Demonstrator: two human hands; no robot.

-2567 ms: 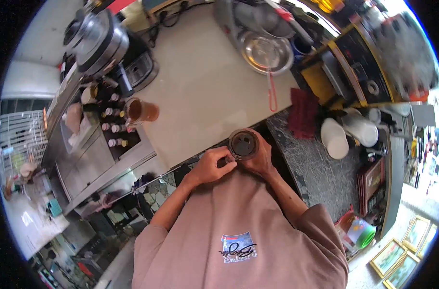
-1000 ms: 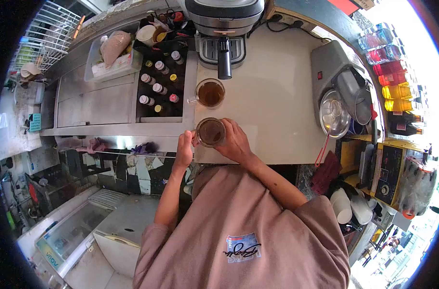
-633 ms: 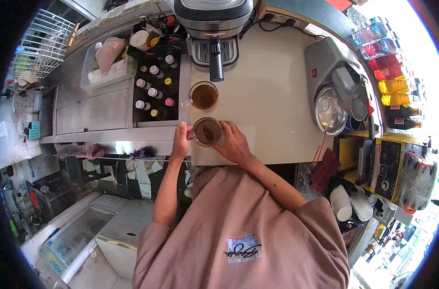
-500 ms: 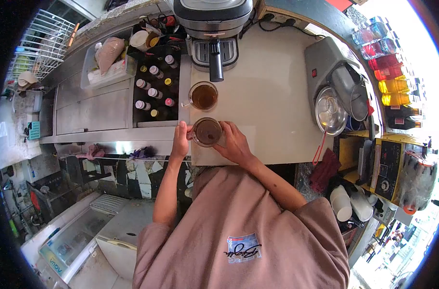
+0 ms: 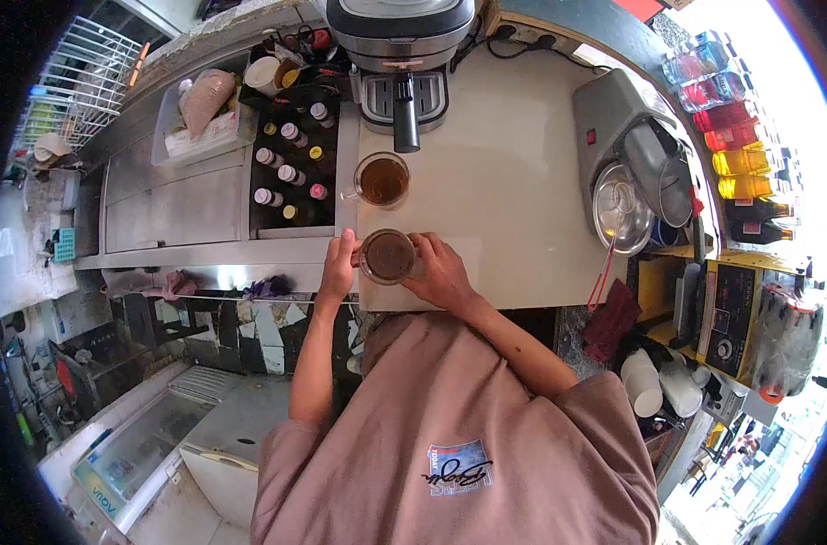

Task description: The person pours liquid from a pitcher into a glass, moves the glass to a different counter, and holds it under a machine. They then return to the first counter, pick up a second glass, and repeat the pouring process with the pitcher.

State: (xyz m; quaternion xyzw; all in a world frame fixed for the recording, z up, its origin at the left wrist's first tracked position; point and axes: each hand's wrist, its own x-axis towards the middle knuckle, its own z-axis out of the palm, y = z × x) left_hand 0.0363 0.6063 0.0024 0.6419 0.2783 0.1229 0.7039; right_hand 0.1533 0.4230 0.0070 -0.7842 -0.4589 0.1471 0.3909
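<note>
A glass mug of brown liquid (image 5: 388, 256) is held between my two hands near the counter's front edge. My left hand (image 5: 339, 265) closes on its left side, at the handle. On its right side, the fingers of my right hand (image 5: 439, 270) curve against the glass. Just beyond stands a second glass mug (image 5: 383, 180) with clearer amber liquid, its handle pointing left; neither hand touches it.
The coffee machine (image 5: 401, 36) stands at the back, its black portafilter handle (image 5: 406, 113) pointing toward me. Bottles (image 5: 293, 173) fill a recess at left. A metal strainer (image 5: 622, 209) leans by a grey appliance (image 5: 604, 109) at right.
The held mug has shifted slightly, and its opening now faces the camera more directly. Both hands keep their hold and have barely moved.
</note>
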